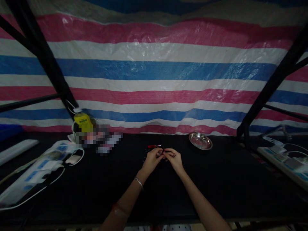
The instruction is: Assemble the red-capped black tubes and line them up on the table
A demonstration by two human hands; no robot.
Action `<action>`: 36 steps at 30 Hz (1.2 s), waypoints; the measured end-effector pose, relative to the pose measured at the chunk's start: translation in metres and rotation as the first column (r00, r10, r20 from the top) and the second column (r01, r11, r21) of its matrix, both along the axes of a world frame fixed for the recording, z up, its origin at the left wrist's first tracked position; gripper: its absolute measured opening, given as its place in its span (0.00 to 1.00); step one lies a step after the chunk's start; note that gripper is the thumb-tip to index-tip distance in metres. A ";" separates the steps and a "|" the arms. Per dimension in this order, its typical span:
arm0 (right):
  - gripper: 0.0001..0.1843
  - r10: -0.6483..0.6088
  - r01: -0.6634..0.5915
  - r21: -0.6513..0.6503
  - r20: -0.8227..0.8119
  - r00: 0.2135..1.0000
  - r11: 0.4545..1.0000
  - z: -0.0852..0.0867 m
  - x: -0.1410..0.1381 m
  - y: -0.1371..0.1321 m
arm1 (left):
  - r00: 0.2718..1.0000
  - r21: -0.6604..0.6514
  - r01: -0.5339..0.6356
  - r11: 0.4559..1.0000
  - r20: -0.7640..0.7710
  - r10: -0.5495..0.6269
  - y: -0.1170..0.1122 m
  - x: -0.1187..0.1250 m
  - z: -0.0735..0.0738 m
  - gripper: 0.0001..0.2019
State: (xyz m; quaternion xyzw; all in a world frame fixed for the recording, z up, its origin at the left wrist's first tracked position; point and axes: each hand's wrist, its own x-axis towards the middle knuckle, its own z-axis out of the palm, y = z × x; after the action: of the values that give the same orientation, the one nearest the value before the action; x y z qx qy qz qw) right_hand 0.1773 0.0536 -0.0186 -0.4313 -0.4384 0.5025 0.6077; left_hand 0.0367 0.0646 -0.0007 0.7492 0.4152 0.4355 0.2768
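My left hand [154,157] and my right hand [173,158] meet over the middle of the black table, fingertips pinched together. Between them is something small and dark, too small to make out. Just beyond my left hand lies a red-handled tool [154,146], perhaps a screwdriver. Some small dark pieces sit beside it, partly hidden by my left hand. To the right of my hands, near the back edge, stands a shiny round metal dish [200,141].
At the left are a yellow bottle [83,121], power strips [31,176] with white cables, and a white plug [73,159]. Another power strip [286,163] lies at the right. Black frame posts [267,86] and a striped plastic sheet [154,70] bound the table [96,192].
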 end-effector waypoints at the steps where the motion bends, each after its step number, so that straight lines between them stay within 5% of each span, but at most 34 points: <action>1: 0.22 -0.007 0.007 -0.009 -0.012 1.000 1.000 0.000 0.000 0.000 | 1.000 0.009 0.005 1.000 -0.002 -0.004 0.000 0.000 0.000 0.09; 9: 0.21 -0.059 0.056 -0.048 -0.063 0.996 0.997 0.005 -0.001 0.003 | 0.997 0.084 0.076 0.994 0.011 -0.077 -0.002 -0.001 0.008 0.06; 19: 0.25 -0.017 0.016 0.020 0.061 0.998 1.000 0.001 -0.005 0.003 | 0.995 0.015 0.068 0.998 -0.076 -0.066 -0.001 -0.002 0.005 0.10; 24: 0.19 -0.122 0.102 0.122 0.174 0.977 0.987 -0.015 0.000 0.020 | 0.945 0.149 -0.163 0.975 -0.261 0.198 -0.006 -0.005 0.015 0.10; 29: 0.11 -0.274 0.211 0.197 0.388 0.880 0.957 -0.021 0.010 0.046 | 0.796 0.128 -0.481 0.867 -0.350 0.493 -0.004 -0.012 0.014 0.17; 36: 0.07 -0.205 0.084 0.244 0.526 0.826 0.966 -0.013 0.002 0.061 | 0.792 -0.075 -0.528 0.846 -0.403 0.459 0.005 -0.016 0.001 0.22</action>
State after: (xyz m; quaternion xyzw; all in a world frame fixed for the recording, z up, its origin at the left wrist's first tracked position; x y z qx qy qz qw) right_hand 0.1796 0.1149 -0.0317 -0.5221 -0.6098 0.2616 0.5358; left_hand 0.0212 0.0696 0.0000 0.6535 0.6798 0.3032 0.1375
